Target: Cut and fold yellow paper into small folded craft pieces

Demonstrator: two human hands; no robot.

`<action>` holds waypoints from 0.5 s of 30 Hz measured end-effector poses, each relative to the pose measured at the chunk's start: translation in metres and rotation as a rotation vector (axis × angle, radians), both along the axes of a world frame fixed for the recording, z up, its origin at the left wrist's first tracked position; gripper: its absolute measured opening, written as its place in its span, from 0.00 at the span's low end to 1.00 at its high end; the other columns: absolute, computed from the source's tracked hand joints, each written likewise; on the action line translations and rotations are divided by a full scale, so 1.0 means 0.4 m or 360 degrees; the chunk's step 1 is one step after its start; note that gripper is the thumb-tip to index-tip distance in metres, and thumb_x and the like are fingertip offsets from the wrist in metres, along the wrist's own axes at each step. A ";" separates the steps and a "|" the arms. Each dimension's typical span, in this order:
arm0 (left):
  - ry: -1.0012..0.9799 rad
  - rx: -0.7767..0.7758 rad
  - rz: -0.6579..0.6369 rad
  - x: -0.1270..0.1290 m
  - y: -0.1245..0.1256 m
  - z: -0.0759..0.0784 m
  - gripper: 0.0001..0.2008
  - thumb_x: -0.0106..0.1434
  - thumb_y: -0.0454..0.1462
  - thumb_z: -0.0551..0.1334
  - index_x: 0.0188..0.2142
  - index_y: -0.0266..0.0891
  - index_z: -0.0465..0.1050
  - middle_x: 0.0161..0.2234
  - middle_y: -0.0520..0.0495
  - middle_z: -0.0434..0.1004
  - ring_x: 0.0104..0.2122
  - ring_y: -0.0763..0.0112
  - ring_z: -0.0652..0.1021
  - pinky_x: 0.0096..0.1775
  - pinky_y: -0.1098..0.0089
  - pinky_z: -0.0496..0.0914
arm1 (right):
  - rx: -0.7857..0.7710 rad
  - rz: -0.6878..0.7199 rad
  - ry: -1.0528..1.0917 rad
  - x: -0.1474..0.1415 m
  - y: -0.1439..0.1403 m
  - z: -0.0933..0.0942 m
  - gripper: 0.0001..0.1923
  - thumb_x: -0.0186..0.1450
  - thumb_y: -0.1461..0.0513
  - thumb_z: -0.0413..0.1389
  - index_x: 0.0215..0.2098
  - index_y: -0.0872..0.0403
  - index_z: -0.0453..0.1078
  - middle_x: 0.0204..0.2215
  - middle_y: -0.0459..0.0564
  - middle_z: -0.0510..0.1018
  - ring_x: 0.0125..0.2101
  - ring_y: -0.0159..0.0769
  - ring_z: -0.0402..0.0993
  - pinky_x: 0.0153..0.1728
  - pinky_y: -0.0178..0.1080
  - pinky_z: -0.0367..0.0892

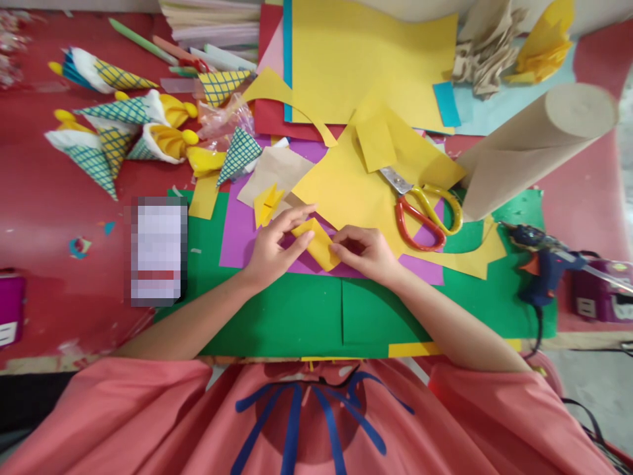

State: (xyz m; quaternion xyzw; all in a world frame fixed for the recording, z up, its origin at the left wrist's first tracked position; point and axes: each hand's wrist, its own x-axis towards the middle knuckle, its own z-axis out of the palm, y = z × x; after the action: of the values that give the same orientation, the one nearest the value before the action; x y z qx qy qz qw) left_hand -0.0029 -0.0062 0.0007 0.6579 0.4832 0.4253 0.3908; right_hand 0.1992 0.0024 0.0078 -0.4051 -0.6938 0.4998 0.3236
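Note:
A small folded piece of yellow paper point(321, 249) is held between my two hands over a purple sheet. My left hand point(279, 245) pinches its upper left part, with the thumb on top and the forefinger stretched behind it. The thumb and fingertips of my right hand point(364, 251) grip its right corner. Just beyond my left hand lies a small folded yellow paper shape point(268, 204). Scissors point(420, 204) with one red and one yellow handle rest on the yellow sheet point(341, 181) beyond my right hand.
A brown paper roll point(529, 158) and a blue glue gun point(544, 267) stand to the right. At the left are a phone point(157, 247) and several checked paper cones point(119, 112). Green sheets point(277, 316) cover the near table edge; stacked yellow sheets point(370, 53) lie at the back.

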 end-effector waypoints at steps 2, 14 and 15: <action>-0.0005 0.0055 0.0025 -0.001 0.001 0.001 0.16 0.62 0.40 0.64 0.51 0.46 0.72 0.48 0.48 0.78 0.45 0.71 0.79 0.45 0.73 0.75 | 0.0003 0.0018 -0.0005 -0.001 0.000 0.001 0.07 0.63 0.61 0.56 0.29 0.57 0.70 0.23 0.45 0.75 0.22 0.25 0.65 0.25 0.31 0.61; 0.0120 0.0005 -0.0167 -0.004 -0.004 -0.003 0.18 0.62 0.42 0.63 0.51 0.44 0.72 0.47 0.45 0.79 0.45 0.68 0.80 0.47 0.71 0.75 | -0.0060 0.0058 -0.0052 0.000 0.001 0.003 0.10 0.64 0.58 0.54 0.30 0.57 0.70 0.22 0.45 0.74 0.21 0.25 0.63 0.23 0.31 0.58; 0.0081 -0.0051 -0.0165 -0.004 -0.003 -0.005 0.20 0.62 0.43 0.64 0.53 0.44 0.70 0.49 0.44 0.78 0.45 0.67 0.80 0.46 0.71 0.76 | -0.0053 0.0035 -0.0048 0.000 0.001 0.002 0.10 0.64 0.58 0.54 0.30 0.57 0.70 0.22 0.44 0.73 0.21 0.25 0.62 0.23 0.31 0.58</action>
State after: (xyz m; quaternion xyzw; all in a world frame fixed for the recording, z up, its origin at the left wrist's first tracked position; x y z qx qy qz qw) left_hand -0.0043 -0.0075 -0.0011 0.6863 0.4651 0.3798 0.4103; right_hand 0.1993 0.0027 0.0086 -0.4102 -0.6947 0.5087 0.3006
